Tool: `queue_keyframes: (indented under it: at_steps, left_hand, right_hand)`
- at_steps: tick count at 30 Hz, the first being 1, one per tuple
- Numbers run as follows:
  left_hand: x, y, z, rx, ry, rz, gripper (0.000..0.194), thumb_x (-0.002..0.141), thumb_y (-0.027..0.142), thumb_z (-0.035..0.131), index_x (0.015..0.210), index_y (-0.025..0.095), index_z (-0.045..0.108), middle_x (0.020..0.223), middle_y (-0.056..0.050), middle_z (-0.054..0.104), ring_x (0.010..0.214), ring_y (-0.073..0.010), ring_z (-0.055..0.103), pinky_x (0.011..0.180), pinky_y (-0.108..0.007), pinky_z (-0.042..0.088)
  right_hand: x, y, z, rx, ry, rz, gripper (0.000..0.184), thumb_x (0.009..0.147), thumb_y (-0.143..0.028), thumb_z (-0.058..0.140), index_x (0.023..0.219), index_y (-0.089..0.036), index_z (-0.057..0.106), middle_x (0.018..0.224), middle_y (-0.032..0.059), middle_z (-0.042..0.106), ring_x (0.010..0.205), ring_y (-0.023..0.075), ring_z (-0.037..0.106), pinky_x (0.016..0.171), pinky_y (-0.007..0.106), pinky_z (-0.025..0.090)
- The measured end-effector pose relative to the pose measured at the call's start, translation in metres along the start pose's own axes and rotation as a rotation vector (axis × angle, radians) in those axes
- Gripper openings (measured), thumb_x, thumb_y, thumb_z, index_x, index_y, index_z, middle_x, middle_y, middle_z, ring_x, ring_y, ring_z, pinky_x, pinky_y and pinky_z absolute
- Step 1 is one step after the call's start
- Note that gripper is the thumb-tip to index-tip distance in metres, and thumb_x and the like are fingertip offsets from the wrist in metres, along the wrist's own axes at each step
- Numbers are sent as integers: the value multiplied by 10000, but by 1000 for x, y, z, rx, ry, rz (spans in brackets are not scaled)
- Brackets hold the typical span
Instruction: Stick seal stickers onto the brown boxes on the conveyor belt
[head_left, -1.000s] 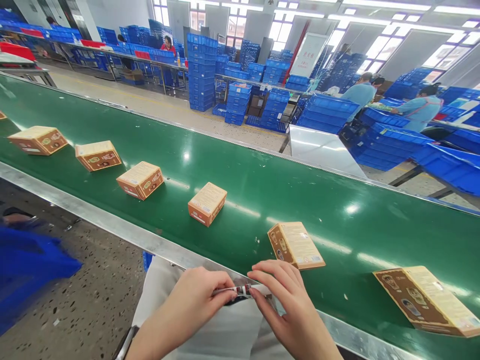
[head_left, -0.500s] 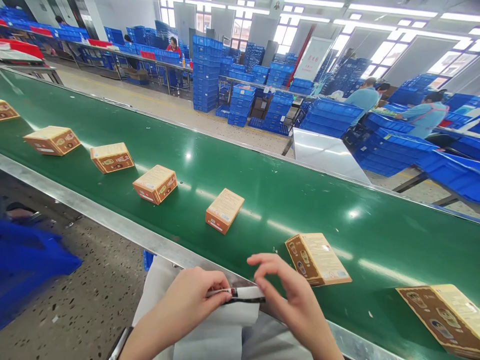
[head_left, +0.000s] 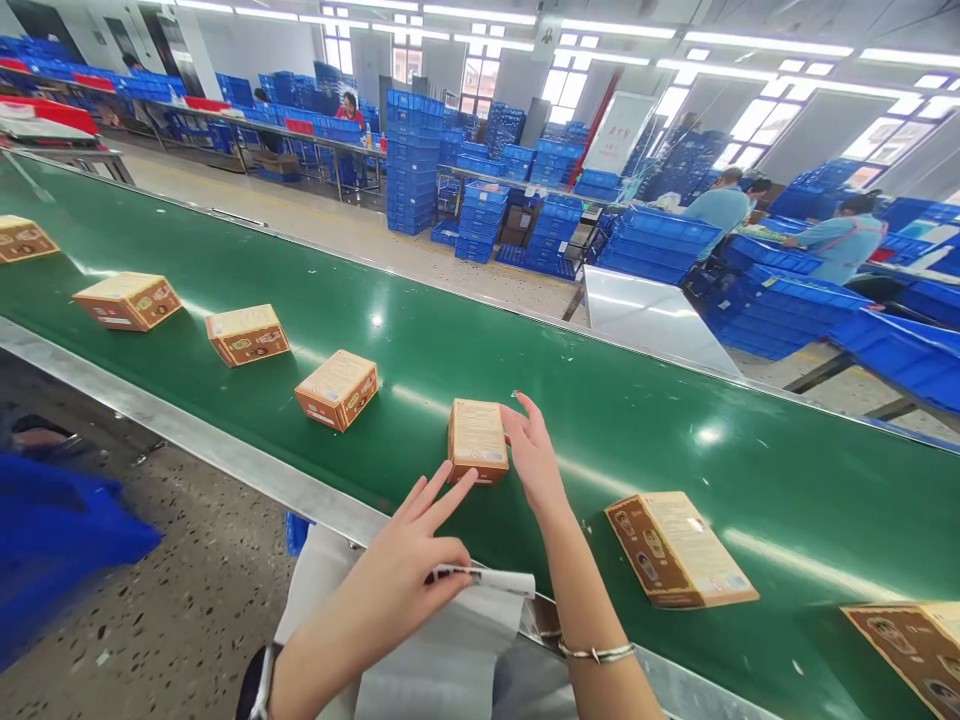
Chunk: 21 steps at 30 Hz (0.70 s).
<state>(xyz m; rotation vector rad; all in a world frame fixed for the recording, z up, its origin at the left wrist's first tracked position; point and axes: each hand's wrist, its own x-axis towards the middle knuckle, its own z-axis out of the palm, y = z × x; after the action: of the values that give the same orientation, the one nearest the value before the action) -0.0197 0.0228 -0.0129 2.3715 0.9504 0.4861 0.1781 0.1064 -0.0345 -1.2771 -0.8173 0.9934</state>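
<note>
A brown and cream printed carton (head_left: 478,432) lies on the green conveyor belt in front of me. My right hand (head_left: 534,455) is at its right side, fingers apart and curved, the thumb side against the carton. My left hand (head_left: 420,550) pinches a thin white strip (head_left: 504,581) with a dark edge between thumb and bent fingers; what kind of strip it is I cannot make out. Two outstretched fingers of that hand reach the carton's near face and left corner. The strip sticks out to the right, above the belt's metal edge and the pale cloth on my lap.
Several like cartons lie along the green belt (head_left: 420,300): one carton (head_left: 681,550) to the right, another carton (head_left: 337,388) to the left. Beyond the belt stand stacked blue crates (head_left: 414,160), a metal-topped table (head_left: 652,315) and people in blue. A blue bag-like shape (head_left: 67,560) is at lower left.
My right hand has moved from near the strip out to the carton. That carton has turned and shifted right. The other cartons have moved right along the belt. My left fingers have stretched forward.
</note>
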Motion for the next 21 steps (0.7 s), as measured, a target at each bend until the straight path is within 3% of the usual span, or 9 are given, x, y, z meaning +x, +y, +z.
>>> queue_keyframes:
  at_steps: [6, 10, 21]
  left_hand:
    - [18, -8, 9, -7, 17, 65, 134, 874, 78, 661, 796, 178, 704, 1649, -40, 215, 1508, -341, 228, 1210, -546, 334]
    - [21, -2, 15, -21, 19, 80, 158, 854, 53, 656, 764, 173, 706, 1647, -31, 224, 1505, -340, 246, 1184, -485, 404]
    - [32, 14, 18, -74, -72, 94, 158, 820, 34, 700, 733, 165, 716, 1634, -29, 224, 1505, -316, 234, 1236, -446, 329]
  right_hand:
    - [-22, -5, -3, 102, 129, 2, 475, 645, -544, 783, 927, -177, 673, 968, 81, 749, 964, 275, 698, 763, 341, 562]
    - [-31, -2, -1, 143, 234, 23, 462, 615, -513, 803, 900, -165, 699, 946, 87, 753, 883, 267, 709, 709, 339, 573]
    - [-33, -1, -23, 98, 346, 36, 413, 549, -477, 821, 787, -159, 709, 990, 120, 749, 901, 302, 708, 693, 357, 586]
